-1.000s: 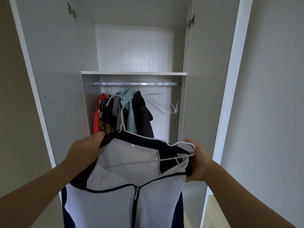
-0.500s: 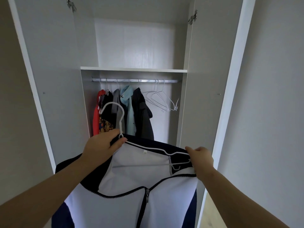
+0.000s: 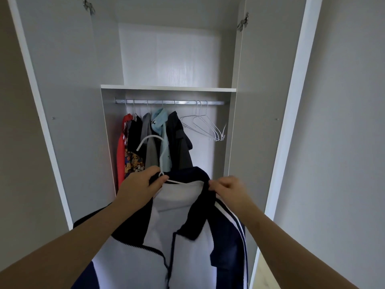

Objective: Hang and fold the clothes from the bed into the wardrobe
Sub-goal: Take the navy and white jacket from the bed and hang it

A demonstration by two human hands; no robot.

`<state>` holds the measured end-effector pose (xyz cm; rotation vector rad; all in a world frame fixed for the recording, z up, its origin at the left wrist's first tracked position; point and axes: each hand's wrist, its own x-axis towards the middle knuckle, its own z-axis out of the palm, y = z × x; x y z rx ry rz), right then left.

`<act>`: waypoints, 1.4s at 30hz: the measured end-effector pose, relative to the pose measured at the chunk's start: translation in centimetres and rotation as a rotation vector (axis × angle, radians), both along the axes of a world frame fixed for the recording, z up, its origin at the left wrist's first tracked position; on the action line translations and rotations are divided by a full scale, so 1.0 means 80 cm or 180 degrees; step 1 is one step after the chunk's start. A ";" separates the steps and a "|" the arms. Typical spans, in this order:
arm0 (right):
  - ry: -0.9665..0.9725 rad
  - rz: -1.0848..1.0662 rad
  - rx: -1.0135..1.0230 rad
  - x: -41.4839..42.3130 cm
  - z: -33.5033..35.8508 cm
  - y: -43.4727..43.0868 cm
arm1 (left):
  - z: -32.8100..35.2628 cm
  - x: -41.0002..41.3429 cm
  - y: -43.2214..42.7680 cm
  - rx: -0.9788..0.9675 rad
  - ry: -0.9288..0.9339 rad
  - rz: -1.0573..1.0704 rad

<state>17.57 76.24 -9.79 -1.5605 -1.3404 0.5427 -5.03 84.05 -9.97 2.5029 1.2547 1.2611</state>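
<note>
1. My left hand (image 3: 139,186) is closed around the neck of the white hanger (image 3: 161,155), just under its hook. My right hand (image 3: 227,186) pinches the dark shoulder of the jacket (image 3: 187,247).
2. The jacket is in front of the open wardrobe (image 3: 62,101), lower than the rail (image 3: 170,102), and it is not yet hung. Its front is open and the right shoulder looks bunched, so I think it does not sit well on the hanger.
3. First I would pull that shoulder outward over the hanger arm, until the collar lies even on both sides.
4. Then I would lift with the left hand alone. I would aim the hook at the free part of the rail, between the hung clothes (image 3: 179,142) and the empty hangers (image 3: 208,128).
5. The risk, in my opinion, is that the hook catches a neighbour hanger, or the jacket slides off one side during the lift. I would go slowly and let go only when the hook sits on the rail.
</note>
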 end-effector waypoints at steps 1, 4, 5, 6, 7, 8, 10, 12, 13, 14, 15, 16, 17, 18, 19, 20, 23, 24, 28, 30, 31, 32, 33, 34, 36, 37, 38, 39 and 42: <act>-0.0349 -0.0318 0.0326 0.005 -0.001 0.001 | 0.000 -0.001 -0.002 -0.0035 -0.0050 -0.0061; -0.1500 -0.0083 -0.0034 0.010 -0.003 0.001 | 0.002 0.001 -0.008 -0.0027 -0.0120 -0.0216; -0.1617 0.0149 -0.0292 0.009 -0.005 0.002 | 0.003 0.005 -0.009 -0.0006 -0.0124 -0.0254; -0.1600 0.0338 -0.0494 0.006 -0.006 0.001 | 0.004 0.008 -0.011 0.0002 -0.0134 -0.0284; -0.1571 0.0441 -0.0568 0.004 -0.008 0.002 | 0.005 0.011 -0.011 -0.0019 -0.0151 -0.0285; -0.1627 0.0456 -0.0589 0.002 -0.009 0.001 | 0.006 0.013 -0.011 -0.0039 -0.0188 -0.0258; -0.1849 0.0358 -0.0545 -0.001 -0.010 0.003 | 0.006 0.014 -0.012 -0.0079 -0.0259 -0.0167; -0.1890 0.0348 -0.0458 -0.006 -0.012 0.004 | 0.002 0.018 -0.013 -0.0060 -0.0279 -0.0169; -0.1853 0.0370 -0.0422 -0.009 -0.013 0.004 | 0.001 0.020 -0.015 -0.0061 -0.0262 -0.0182; -0.1807 0.0403 -0.0395 -0.013 -0.015 0.004 | -0.001 0.022 -0.016 -0.0084 -0.0257 -0.0193; -0.1788 0.0433 -0.0364 -0.016 -0.017 0.004 | -0.002 0.024 -0.017 -0.0131 -0.0276 -0.0208; -0.1809 0.0449 -0.0325 -0.018 -0.018 0.005 | -0.003 0.026 -0.018 -0.0168 -0.0315 -0.0232; -0.1876 0.0452 -0.0279 -0.020 -0.020 0.006 | -0.004 0.028 -0.019 -0.0203 -0.0352 -0.0269; -0.1980 0.0450 -0.0227 -0.021 -0.020 0.007 | -0.004 0.030 -0.020 -0.0229 -0.0382 -0.0339; -0.2084 0.0463 -0.0184 -0.024 -0.020 0.009 | -0.005 0.033 -0.022 -0.0255 -0.0376 -0.0415; -0.2145 0.0482 -0.0131 -0.027 -0.020 0.010 | -0.005 0.037 -0.024 -0.0255 -0.0332 -0.0501; -0.2133 0.0507 0.0067 -0.038 -0.021 0.014 | -0.003 0.046 -0.030 -0.0291 -0.0196 -0.0655; -0.2081 0.0505 0.0086 -0.039 -0.021 0.014 | -0.003 0.046 -0.030 -0.0314 -0.0205 -0.0713; -0.1625 0.0303 -0.0069 -0.009 -0.019 0.014 | -0.006 0.028 -0.028 -0.0162 0.0353 -0.0678; -0.1298 0.0106 -0.0144 0.010 -0.019 0.012 | -0.010 0.015 -0.023 0.0042 0.0592 -0.0363; -0.1199 0.0036 -0.0150 0.015 -0.021 0.011 | -0.011 0.012 -0.025 0.0231 0.0722 -0.0217; -0.1140 -0.0020 -0.0133 0.017 -0.022 0.010 | -0.011 0.013 -0.027 0.0595 0.0889 -0.0121; -0.1092 -0.0063 -0.0116 0.017 -0.024 0.011 | -0.015 0.016 -0.028 0.0864 0.1019 -0.0043; -0.1042 -0.0104 -0.0101 0.016 -0.025 0.011 | -0.018 0.020 -0.028 0.1080 0.1131 0.0084; -0.0980 -0.0155 -0.0079 0.016 -0.025 0.010 | -0.016 0.032 -0.034 0.0758 0.1074 0.0312; -0.0963 -0.0155 -0.0079 0.016 -0.026 0.009 | -0.010 0.038 -0.035 0.0086 0.0595 0.0269; -0.0957 -0.0137 -0.0094 0.015 -0.027 0.009 | 0.000 0.043 -0.035 -0.0829 -0.0005 0.0195; -0.0977 -0.0111 -0.0134 0.013 -0.029 0.009 | 0.005 0.051 -0.031 -0.1629 -0.0664 0.0104; -0.1110 -0.0096 -0.0229 0.006 -0.035 0.010 | 0.011 0.080 -0.044 -0.3298 -0.1801 -0.0439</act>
